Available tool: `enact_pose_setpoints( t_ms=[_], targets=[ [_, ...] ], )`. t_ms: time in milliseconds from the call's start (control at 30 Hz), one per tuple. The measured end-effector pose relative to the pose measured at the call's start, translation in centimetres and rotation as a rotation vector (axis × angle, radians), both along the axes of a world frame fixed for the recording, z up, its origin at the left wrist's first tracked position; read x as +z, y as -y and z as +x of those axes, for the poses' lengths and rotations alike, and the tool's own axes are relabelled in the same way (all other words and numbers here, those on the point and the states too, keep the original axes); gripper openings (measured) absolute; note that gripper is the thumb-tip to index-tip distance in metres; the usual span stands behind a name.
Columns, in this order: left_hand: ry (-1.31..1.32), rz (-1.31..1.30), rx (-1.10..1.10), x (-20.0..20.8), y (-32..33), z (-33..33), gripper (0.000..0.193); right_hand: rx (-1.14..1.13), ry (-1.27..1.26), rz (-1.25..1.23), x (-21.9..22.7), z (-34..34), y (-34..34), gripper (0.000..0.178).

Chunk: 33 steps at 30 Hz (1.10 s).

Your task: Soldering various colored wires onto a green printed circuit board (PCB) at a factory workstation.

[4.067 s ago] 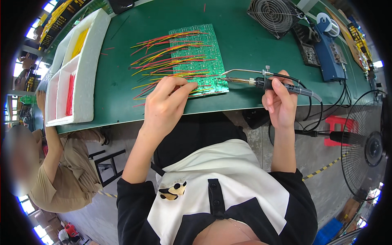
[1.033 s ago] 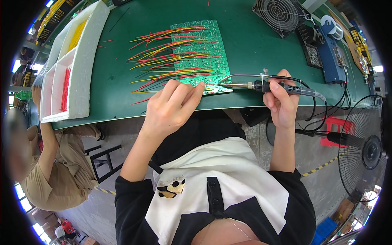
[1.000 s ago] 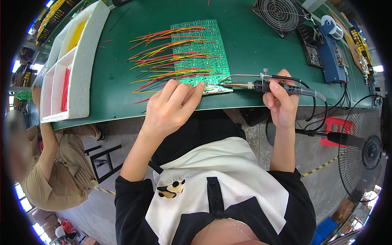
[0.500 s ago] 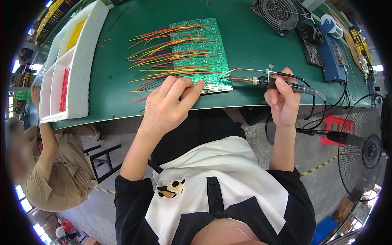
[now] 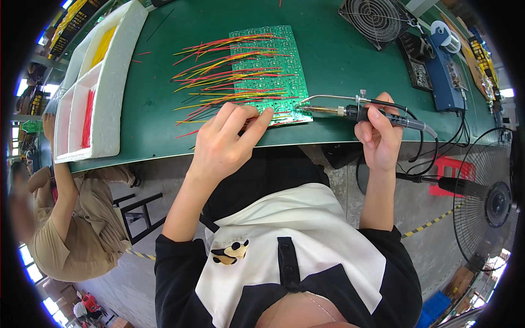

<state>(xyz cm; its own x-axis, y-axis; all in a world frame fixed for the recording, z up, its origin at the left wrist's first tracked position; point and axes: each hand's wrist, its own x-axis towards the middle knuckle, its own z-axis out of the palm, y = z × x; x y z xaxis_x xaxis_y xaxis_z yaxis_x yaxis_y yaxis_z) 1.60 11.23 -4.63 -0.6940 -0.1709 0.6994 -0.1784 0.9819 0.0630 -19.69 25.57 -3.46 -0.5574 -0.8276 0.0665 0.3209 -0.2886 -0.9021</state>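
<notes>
A green circuit board panel [image 5: 298, 71] lies near the front edge of the table, with rows of red, yellow and black wires [image 5: 208, 63] across it that stick out past its left side. At its near end my left hand [image 5: 227, 134] is closed, its fingertips pinching a thin wire whose end reaches the board; most of that wire is hidden by the fingers. My right hand [image 5: 380, 131] grips a soldering iron [image 5: 355, 113] with a curved metal solder feed tube [image 5: 328, 97] above it. The iron's tip points left and meets the board's near right part, close to my left fingertips.
A white foam box [image 5: 112, 109] with compartments holds red and yellow wires at the left. Far right are a square fan [image 5: 374, 22], a blue soldering station [image 5: 444, 76] and a solder spool [image 5: 445, 38]. A person [image 5: 76, 235] sits at the left. A standing fan [image 5: 495, 202] is at the right.
Almost nothing differs. The whole view has shifted very slightly; both hands keep their grip, and the iron's tip stays at about the same spot on the board.
</notes>
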Motion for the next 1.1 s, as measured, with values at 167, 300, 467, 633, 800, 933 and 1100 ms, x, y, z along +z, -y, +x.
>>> enact_pose_setpoints(
  t_ms=[167,300,467,633,800,933,1100],
  targets=[
    [0.0,0.006,-0.006,-0.02,0.03,0.04,0.03,0.009,-0.067,0.02,-0.02,0.27,0.13,0.012],
    [0.018,0.009,-0.006,0.14,-0.09,0.15,0.033,0.022,-0.13,0.022,-0.14,0.22,0.08,0.011],
    [0.021,0.0,-0.016,0.11,-0.04,0.16,0.035,0.011,-0.145,0.034,-0.13,0.31,0.19,0.011],
    [0.034,-0.032,-0.008,-0.02,-0.02,0.11,0.036,-0.001,-0.065,0.029,0.0,0.21,0.16,0.014],
    [0.036,-0.031,-0.011,-0.01,0.02,0.09,0.035,-0.011,-0.056,0.025,0.06,0.31,0.21,0.013],
    [0.043,-0.029,-0.013,0.1,-0.04,0.08,0.034,0.022,-0.122,0.03,-0.13,0.22,0.16,0.011],
    [0.059,-0.048,-0.017,0.31,-0.1,0.06,0.032,0.003,-0.073,0.026,-0.03,0.29,0.17,0.013]
  ],
)
